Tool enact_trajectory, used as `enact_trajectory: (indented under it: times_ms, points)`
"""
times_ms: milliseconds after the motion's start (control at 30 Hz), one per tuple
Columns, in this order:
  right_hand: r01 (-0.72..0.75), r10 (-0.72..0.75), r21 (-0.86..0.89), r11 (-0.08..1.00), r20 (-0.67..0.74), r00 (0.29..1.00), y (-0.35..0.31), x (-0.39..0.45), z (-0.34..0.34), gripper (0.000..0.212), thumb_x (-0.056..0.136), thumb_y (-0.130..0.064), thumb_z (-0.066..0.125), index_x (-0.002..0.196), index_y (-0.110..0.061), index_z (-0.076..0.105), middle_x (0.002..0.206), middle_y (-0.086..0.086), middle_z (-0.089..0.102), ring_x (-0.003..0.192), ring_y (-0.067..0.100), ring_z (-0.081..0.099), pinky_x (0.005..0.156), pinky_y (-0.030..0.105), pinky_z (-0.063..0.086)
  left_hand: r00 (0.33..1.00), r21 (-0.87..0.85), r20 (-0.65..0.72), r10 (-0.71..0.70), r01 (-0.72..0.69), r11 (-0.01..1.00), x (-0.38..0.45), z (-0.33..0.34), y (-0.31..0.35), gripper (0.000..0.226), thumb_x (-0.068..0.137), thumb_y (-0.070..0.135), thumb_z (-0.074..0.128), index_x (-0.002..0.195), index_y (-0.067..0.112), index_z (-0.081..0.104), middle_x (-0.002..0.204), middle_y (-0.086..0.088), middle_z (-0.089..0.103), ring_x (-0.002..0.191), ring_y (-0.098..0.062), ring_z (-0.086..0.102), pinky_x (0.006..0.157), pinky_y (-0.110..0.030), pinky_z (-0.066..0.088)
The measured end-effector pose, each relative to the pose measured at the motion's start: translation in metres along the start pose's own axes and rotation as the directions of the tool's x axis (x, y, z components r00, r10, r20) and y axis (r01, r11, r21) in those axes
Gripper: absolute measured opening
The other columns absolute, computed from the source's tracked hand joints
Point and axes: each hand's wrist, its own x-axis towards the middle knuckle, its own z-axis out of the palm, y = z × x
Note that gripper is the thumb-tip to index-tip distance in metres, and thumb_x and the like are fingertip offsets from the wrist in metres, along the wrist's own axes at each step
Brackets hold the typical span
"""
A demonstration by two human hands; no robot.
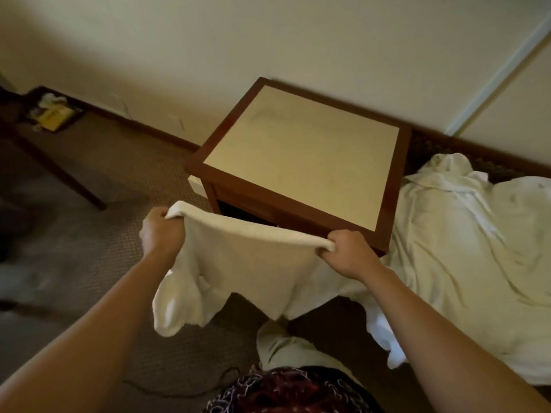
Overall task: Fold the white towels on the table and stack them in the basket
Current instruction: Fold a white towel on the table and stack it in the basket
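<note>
Patterned dark garment [295, 391] at 6 o'clock, closest to lens; pale trouser knee [280, 350] just above it. Both forearms reach fwd from lower corners. My left hand [161, 231] at approx 9 o'clock of centre, fingers curled tight round one top corner of white towel [238, 263]. My right hand [348, 251] at approx 4 o'clock of centre, fingers clamped on other corner. Towel held in air, top edge stretched between hands, long axis running 10-to-4; rest hangs down w/ ragged lower edge. Wooden side table [298, 180] beyond at 12, pale inset top. Rumpled white linen [462, 248] at 3. No legible writing; yellow item in dark tray [53, 111] at 10 too blurred to read.
</note>
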Motion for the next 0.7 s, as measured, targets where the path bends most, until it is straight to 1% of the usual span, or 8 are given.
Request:
enact_trajectory:
  times_ms: [100, 167, 267, 333, 433, 533, 600, 700]
  points:
    - [-0.05, 0.1, 0.272, 0.961, -0.174, 0.98, -0.029, 0.03, 0.0, 0.025, 0.094, -0.032, 0.067, 0.078, -0.014, 0.059, 0.076, 0.002, 0.06, 0.067, 0.017, 0.056, 0.057, 0.032, 0.037, 0.97, 0.015, 0.223, 0.102, -0.108, 0.994, 0.014, 0.013, 0.027, 0.013, 0.094, 0.02, 0.063, 0.105, 0.021, 0.07, 0.098, -0.002, 0.068, 0.093, -0.024, 0.065, 0.067, -0.034, 0.051]
    - [-0.031, 0.051, 0.411, 0.911, -0.037, 0.998, -0.055, 0.049, -0.001, 0.027, 0.09, -0.038, 0.073, 0.106, -0.019, 0.062, 0.099, -0.006, 0.064, 0.086, 0.013, 0.061, 0.066, 0.029, 0.044, 0.863, 0.055, 0.454, 0.22, -0.273, 0.96, 0.013, 0.028, 0.054, 0.011, 0.09, 0.016, 0.069, 0.097, 0.023, 0.075, 0.096, 0.002, 0.07, 0.09, -0.016, 0.066, 0.069, -0.032, 0.052]
    - [0.086, -0.194, 0.455, 0.886, 0.197, 0.961, -0.097, 0.076, -0.001, 0.092, 0.078, -0.037, 0.086, 0.154, -0.034, 0.034, 0.124, -0.02, 0.053, 0.108, 0.005, 0.057, 0.089, 0.03, 0.051, 0.617, 0.067, 0.73, 0.295, -0.494, 0.867, 0.015, 0.051, 0.092, 0.019, 0.081, 0.013, 0.077, 0.092, 0.028, 0.075, 0.094, 0.01, 0.072, 0.088, -0.005, 0.067, 0.077, -0.029, 0.056]
    - [0.201, -0.282, 0.378, 0.904, 0.173, 0.944, -0.111, 0.1, 0.005, 0.067, 0.084, -0.033, 0.081, 0.145, -0.03, 0.051, 0.114, -0.017, 0.064, 0.1, 0.004, 0.063, 0.088, 0.034, 0.056, 0.589, 0.061, 0.749, 0.303, -0.517, 0.854, 0.026, 0.059, 0.106, 0.024, 0.074, 0.016, 0.081, 0.089, 0.032, 0.072, 0.093, 0.009, 0.072, 0.088, -0.006, 0.068, 0.075, -0.031, 0.06]
    - [0.217, -0.246, 0.432, 0.876, 0.01, 0.969, -0.118, 0.128, 0.0, 0.007, 0.089, -0.027, 0.067, 0.093, -0.025, 0.072, 0.082, -0.008, 0.07, 0.076, 0.01, 0.064, 0.069, 0.034, 0.048, 0.662, 0.017, 0.654, 0.367, -0.497, 0.868, 0.05, 0.058, 0.106, 0.025, 0.077, 0.022, 0.083, 0.09, 0.031, 0.064, 0.088, 0.009, 0.068, 0.078, -0.006, 0.064, 0.065, -0.028, 0.055]
    - [0.196, -0.223, 0.642, 0.741, -0.041, 0.974, -0.123, 0.133, -0.018, 0.029, 0.085, -0.011, 0.066, 0.077, -0.037, 0.075, 0.083, -0.006, 0.075, 0.083, 0.011, 0.07, 0.072, 0.028, 0.053, 0.645, 0.05, 0.677, 0.355, -0.522, 0.852, 0.06, 0.056, 0.084, 0.02, 0.082, 0.015, 0.073, 0.091, 0.029, 0.062, 0.086, 0.01, 0.066, 0.072, -0.002, 0.06, 0.063, -0.025, 0.048]
    - [0.192, -0.277, 0.714, 0.674, 0.004, 0.961, -0.131, 0.128, -0.031, 0.047, 0.09, 0.003, 0.062, 0.076, -0.04, 0.078, 0.086, -0.008, 0.077, 0.087, 0.01, 0.072, 0.077, 0.026, 0.055, 0.615, 0.105, 0.716, 0.33, -0.563, 0.82, 0.058, 0.064, 0.064, 0.01, 0.085, 0.014, 0.066, 0.087, 0.023, 0.063, 0.084, 0.007, 0.067, 0.076, -0.005, 0.061, 0.067, -0.035, 0.054]
    - [0.114, -0.236, 0.846, 0.521, 0.014, 0.972, -0.141, 0.123, -0.044, 0.043, 0.096, 0.003, 0.053, 0.073, -0.026, 0.075, 0.079, 0.0, 0.073, 0.077, 0.015, 0.069, 0.069, 0.031, 0.055, 0.603, 0.173, 0.767, 0.219, -0.523, 0.834, 0.064, 0.078, 0.032, 0.013, 0.098, 0.023, 0.058, 0.092, 0.018, 0.068, 0.088, 0.004, 0.07, 0.08, -0.01, 0.064, 0.081, -0.044, 0.057]
